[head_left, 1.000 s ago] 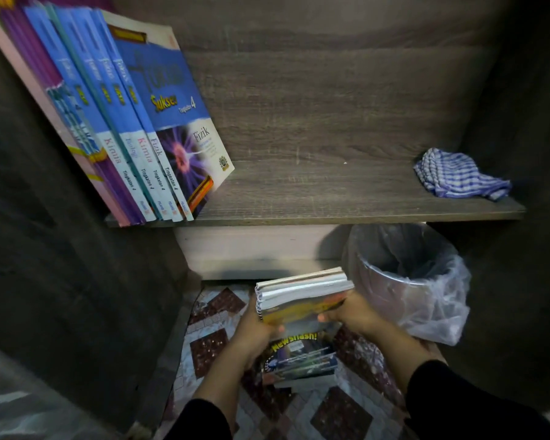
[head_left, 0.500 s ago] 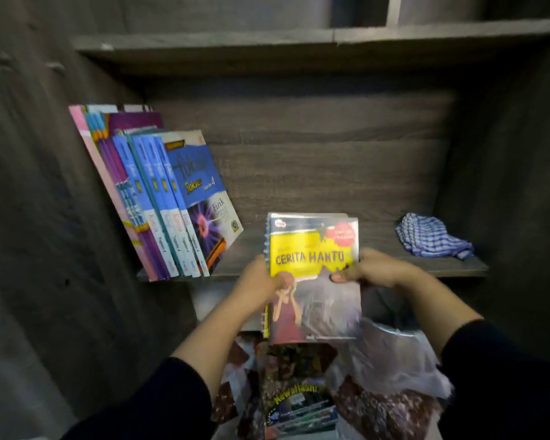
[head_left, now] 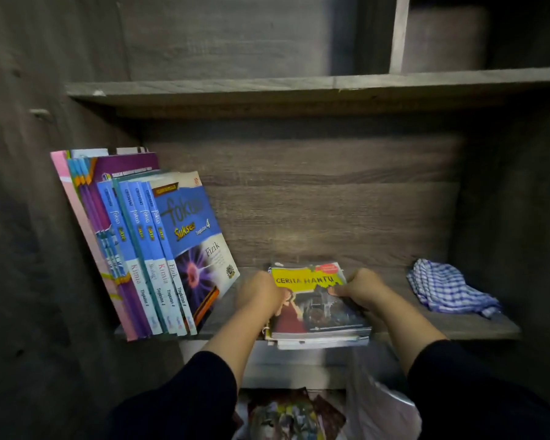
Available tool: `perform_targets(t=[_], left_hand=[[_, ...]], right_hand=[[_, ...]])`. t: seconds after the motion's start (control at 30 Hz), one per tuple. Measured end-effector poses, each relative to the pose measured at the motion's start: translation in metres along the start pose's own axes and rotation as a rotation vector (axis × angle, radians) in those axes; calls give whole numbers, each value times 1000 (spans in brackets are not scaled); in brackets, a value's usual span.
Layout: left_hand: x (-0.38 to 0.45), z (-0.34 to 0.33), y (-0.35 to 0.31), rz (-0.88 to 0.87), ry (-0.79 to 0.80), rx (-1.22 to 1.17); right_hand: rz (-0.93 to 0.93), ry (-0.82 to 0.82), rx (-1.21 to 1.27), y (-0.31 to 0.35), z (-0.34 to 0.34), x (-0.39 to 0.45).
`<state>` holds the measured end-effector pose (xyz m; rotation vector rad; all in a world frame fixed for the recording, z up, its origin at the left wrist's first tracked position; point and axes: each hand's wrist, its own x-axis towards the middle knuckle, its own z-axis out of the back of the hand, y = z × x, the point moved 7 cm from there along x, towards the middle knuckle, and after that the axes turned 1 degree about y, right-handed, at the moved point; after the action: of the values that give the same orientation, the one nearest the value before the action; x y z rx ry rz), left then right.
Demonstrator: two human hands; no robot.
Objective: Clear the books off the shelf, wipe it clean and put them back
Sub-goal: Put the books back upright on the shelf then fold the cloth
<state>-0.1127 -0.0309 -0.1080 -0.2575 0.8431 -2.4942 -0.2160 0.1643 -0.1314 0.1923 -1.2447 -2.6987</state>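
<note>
Wood shelf [head_left: 299, 325] carries leaning books [head_left: 146, 255] at left, flat book stack [head_left: 315, 315] mid. Checked cloth [head_left: 448, 289] at right.

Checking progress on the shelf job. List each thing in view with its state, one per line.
Stack of books: lying flat on the shelf, front edge overhanging.
Left hand: gripping the stack's left side.
Right hand: gripping its right side.
Row of schoolbooks: standing, leaning left.
Checked cloth: crumpled, on the shelf's right end.

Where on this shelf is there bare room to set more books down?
Bare wood shelf shows between the stack topped by the yellow "Cerita Hantu" book and the blue checked cloth, and behind the stack. Crowded left: leaning blue textbooks, with the left hand in the narrow gap.
</note>
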Motion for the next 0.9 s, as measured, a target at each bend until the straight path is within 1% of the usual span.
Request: perform_targets(t=[0.1,0.2,0.3,0.37,0.47,0.53,0.6,0.73,0.9], left_hand=[[11,-1,0,18,11,72],[13,-2,-1,47,21,36],[14,-7,1,70,53,7],[19,-11,1,63,73,-126],[18,-11,0,84,93,-394],[15,-10,1,104,120,-488],[15,-10,4,112,145,-533],[11,-14,2,80,171,-508],[10,-12,-7,33,122,-414]], right_hand=[[-68,19,48,-2,-1,2],[-102,11,123,-3,-1,-2],[-110,-14,130,-4,1,-5],[-126,-44,110,-5,5,-6],[-130,-62,74,-5,8,-9],[-142,-50,77,-6,7,-9],[-149,-42,56,-6,8,-9],[-130,-30,70,-6,6,-6],[-121,-17,215,-9,1,-3]])
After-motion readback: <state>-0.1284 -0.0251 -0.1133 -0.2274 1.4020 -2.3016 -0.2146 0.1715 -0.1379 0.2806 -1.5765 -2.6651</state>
